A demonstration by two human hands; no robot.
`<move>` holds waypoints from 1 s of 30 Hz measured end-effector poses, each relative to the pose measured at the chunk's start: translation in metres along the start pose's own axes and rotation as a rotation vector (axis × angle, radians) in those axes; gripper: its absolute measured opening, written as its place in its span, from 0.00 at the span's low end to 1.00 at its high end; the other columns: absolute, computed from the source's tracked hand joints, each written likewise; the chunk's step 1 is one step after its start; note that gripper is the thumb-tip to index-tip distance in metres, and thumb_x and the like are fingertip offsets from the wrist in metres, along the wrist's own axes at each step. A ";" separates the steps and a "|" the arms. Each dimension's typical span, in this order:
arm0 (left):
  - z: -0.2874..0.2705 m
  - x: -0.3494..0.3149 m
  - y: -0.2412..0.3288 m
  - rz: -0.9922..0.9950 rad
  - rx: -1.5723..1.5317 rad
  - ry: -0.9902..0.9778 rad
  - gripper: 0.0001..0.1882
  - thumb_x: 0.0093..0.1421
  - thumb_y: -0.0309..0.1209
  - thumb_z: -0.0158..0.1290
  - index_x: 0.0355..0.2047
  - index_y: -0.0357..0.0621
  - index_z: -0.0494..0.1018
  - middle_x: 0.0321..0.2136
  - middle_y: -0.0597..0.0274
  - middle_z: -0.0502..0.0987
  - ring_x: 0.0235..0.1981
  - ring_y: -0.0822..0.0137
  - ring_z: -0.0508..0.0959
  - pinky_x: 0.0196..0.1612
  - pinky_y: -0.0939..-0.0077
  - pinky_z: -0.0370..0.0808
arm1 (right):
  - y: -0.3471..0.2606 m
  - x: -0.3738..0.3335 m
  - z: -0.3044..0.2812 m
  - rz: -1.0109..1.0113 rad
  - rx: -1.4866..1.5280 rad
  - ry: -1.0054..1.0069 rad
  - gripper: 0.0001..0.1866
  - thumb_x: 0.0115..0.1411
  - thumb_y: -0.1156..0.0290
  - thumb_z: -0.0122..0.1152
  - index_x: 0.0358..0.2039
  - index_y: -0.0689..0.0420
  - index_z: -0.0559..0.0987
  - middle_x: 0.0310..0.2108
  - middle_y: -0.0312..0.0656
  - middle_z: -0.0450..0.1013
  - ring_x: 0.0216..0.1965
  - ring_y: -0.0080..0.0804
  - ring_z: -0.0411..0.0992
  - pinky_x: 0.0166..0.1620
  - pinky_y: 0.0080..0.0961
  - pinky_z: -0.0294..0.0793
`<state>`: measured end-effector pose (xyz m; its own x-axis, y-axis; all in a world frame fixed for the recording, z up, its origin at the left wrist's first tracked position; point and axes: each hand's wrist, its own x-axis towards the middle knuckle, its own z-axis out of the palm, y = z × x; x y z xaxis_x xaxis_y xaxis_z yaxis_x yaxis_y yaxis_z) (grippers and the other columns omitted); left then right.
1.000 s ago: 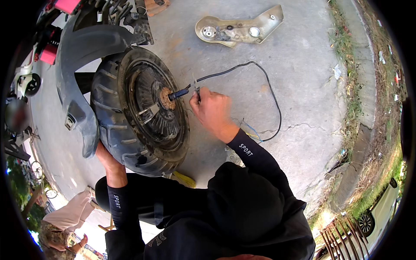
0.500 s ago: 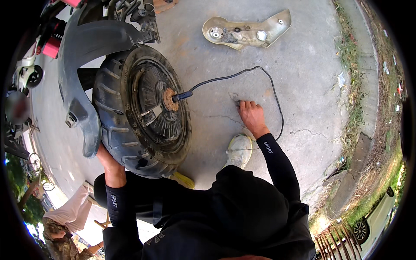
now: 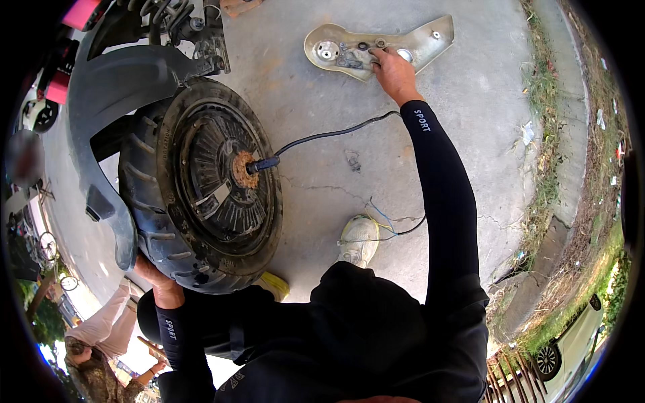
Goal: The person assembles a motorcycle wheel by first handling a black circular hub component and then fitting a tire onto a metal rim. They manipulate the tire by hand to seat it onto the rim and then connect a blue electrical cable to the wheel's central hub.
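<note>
A black-tyred hub-motor wheel stands at the left, with a rusty ring around its axle. My left hand is against the lower left of the tyre, its fingers hidden behind it. My right hand reaches far forward over a beige plastic cover panel lying inner side up. Its fingers are bent together at small dark parts on the panel; what they grip is too small to make out. A black cable runs from the axle, passes under my right arm and ends in thin loose wires.
A grey mudguard and suspension parts adjoin the wheel. My shoe is on the cracked concrete, near a dark patch. A weedy kerb borders the right. Another person is at lower left.
My right hand has moved from the concrete near the cable forward to the cover panel. The wheel appears further left in view, with my left hand still against it.
</note>
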<state>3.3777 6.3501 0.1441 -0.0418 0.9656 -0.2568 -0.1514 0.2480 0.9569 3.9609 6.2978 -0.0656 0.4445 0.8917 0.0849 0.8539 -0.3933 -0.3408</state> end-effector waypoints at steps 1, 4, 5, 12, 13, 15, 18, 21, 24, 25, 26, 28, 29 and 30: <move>0.008 -0.006 0.002 -0.013 -0.006 -0.003 0.35 0.70 0.55 0.37 0.66 0.42 0.60 0.60 0.54 0.70 0.58 0.54 0.72 0.61 0.57 0.71 | -0.001 0.003 0.006 -0.003 -0.037 -0.015 0.15 0.57 0.67 0.65 0.46 0.50 0.80 0.43 0.45 0.76 0.41 0.49 0.77 0.42 0.43 0.78; -0.008 -0.004 0.001 0.010 0.113 0.026 0.36 0.70 0.56 0.35 0.66 0.41 0.60 0.60 0.54 0.69 0.58 0.54 0.72 0.62 0.57 0.71 | 0.003 0.007 0.014 0.001 -0.076 -0.013 0.13 0.56 0.67 0.65 0.44 0.51 0.81 0.39 0.46 0.76 0.40 0.51 0.77 0.42 0.43 0.78; -0.012 -0.003 0.000 0.019 0.130 0.045 0.36 0.70 0.56 0.35 0.67 0.42 0.60 0.60 0.54 0.69 0.59 0.54 0.71 0.62 0.57 0.70 | 0.003 0.006 0.013 0.016 -0.074 -0.033 0.13 0.57 0.67 0.65 0.43 0.53 0.81 0.39 0.45 0.77 0.40 0.48 0.78 0.41 0.41 0.78; -0.016 0.005 0.004 -0.025 0.092 0.082 0.38 0.68 0.58 0.34 0.68 0.43 0.57 0.62 0.53 0.67 0.60 0.53 0.70 0.62 0.55 0.70 | -0.027 -0.019 -0.036 0.592 1.310 0.033 0.15 0.68 0.70 0.59 0.47 0.69 0.78 0.44 0.52 0.79 0.40 0.33 0.81 0.43 0.26 0.82; -0.018 0.007 0.001 -0.051 0.050 0.074 0.38 0.68 0.58 0.34 0.68 0.44 0.57 0.62 0.53 0.67 0.60 0.53 0.70 0.62 0.55 0.70 | -0.036 -0.027 -0.051 0.610 1.432 0.037 0.15 0.68 0.69 0.58 0.48 0.69 0.77 0.45 0.52 0.79 0.40 0.34 0.81 0.43 0.26 0.82; -0.005 0.005 0.002 -0.058 0.067 0.013 0.38 0.68 0.58 0.34 0.68 0.43 0.56 0.62 0.53 0.67 0.60 0.54 0.71 0.61 0.56 0.71 | -0.050 -0.047 -0.073 0.613 1.645 0.036 0.16 0.69 0.68 0.57 0.50 0.68 0.75 0.46 0.52 0.79 0.41 0.36 0.80 0.45 0.26 0.82; 0.005 0.006 0.005 -0.029 0.120 -0.068 0.40 0.68 0.61 0.36 0.69 0.44 0.55 0.62 0.54 0.67 0.60 0.55 0.71 0.60 0.56 0.72 | -0.070 -0.073 -0.097 0.548 1.870 0.007 0.16 0.70 0.67 0.57 0.50 0.66 0.73 0.48 0.53 0.78 0.44 0.36 0.80 0.46 0.25 0.81; 0.008 0.004 0.003 0.003 0.076 -0.190 0.42 0.67 0.63 0.38 0.69 0.45 0.56 0.62 0.55 0.67 0.59 0.55 0.71 0.60 0.57 0.72 | -0.096 -0.091 -0.121 0.500 1.980 0.009 0.13 0.69 0.67 0.57 0.47 0.64 0.74 0.46 0.52 0.79 0.43 0.36 0.81 0.44 0.25 0.81; 0.028 0.001 0.004 -0.054 0.040 -0.169 0.42 0.66 0.64 0.39 0.69 0.45 0.56 0.62 0.55 0.67 0.59 0.55 0.71 0.60 0.57 0.72 | -0.121 -0.102 -0.140 0.440 1.798 0.112 0.10 0.66 0.69 0.62 0.43 0.62 0.77 0.43 0.50 0.80 0.39 0.35 0.81 0.42 0.22 0.81; 0.028 0.003 0.001 -0.041 0.077 -0.122 0.43 0.65 0.65 0.40 0.69 0.46 0.57 0.62 0.56 0.67 0.59 0.54 0.71 0.61 0.57 0.71 | -0.130 -0.106 -0.143 0.363 1.657 0.225 0.09 0.65 0.71 0.64 0.42 0.61 0.78 0.42 0.50 0.80 0.38 0.35 0.82 0.40 0.22 0.81; 0.030 0.003 0.000 -0.060 0.068 -0.098 0.44 0.64 0.66 0.41 0.69 0.45 0.57 0.62 0.56 0.67 0.59 0.54 0.70 0.61 0.56 0.71 | -0.139 -0.109 -0.145 0.286 1.513 0.334 0.08 0.63 0.74 0.65 0.41 0.61 0.79 0.41 0.49 0.80 0.37 0.35 0.82 0.38 0.22 0.81; 0.029 0.008 -0.002 -0.056 0.108 -0.134 0.44 0.64 0.65 0.41 0.69 0.45 0.57 0.61 0.55 0.68 0.59 0.54 0.71 0.61 0.56 0.71 | -0.151 -0.117 -0.154 0.057 1.032 0.557 0.07 0.59 0.77 0.68 0.38 0.59 0.80 0.38 0.47 0.80 0.35 0.35 0.81 0.34 0.22 0.80; 0.027 0.009 -0.004 -0.049 0.097 -0.159 0.44 0.64 0.65 0.41 0.68 0.44 0.57 0.61 0.55 0.68 0.59 0.55 0.71 0.60 0.57 0.71 | -0.154 -0.121 -0.162 -0.092 0.692 0.660 0.07 0.57 0.78 0.69 0.37 0.59 0.81 0.36 0.45 0.80 0.33 0.34 0.80 0.32 0.22 0.79; 0.026 0.009 -0.005 -0.041 0.087 -0.184 0.44 0.64 0.65 0.42 0.68 0.44 0.58 0.61 0.55 0.68 0.58 0.55 0.71 0.60 0.57 0.72 | -0.157 -0.122 -0.167 -0.232 0.345 0.747 0.08 0.55 0.78 0.70 0.35 0.58 0.82 0.34 0.43 0.80 0.31 0.33 0.79 0.30 0.22 0.78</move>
<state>3.4036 6.3600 0.1404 0.1446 0.9506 -0.2746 -0.0635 0.2859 0.9562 3.8178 6.2134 0.1342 0.4335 0.5122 0.7414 0.8691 -0.0203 -0.4942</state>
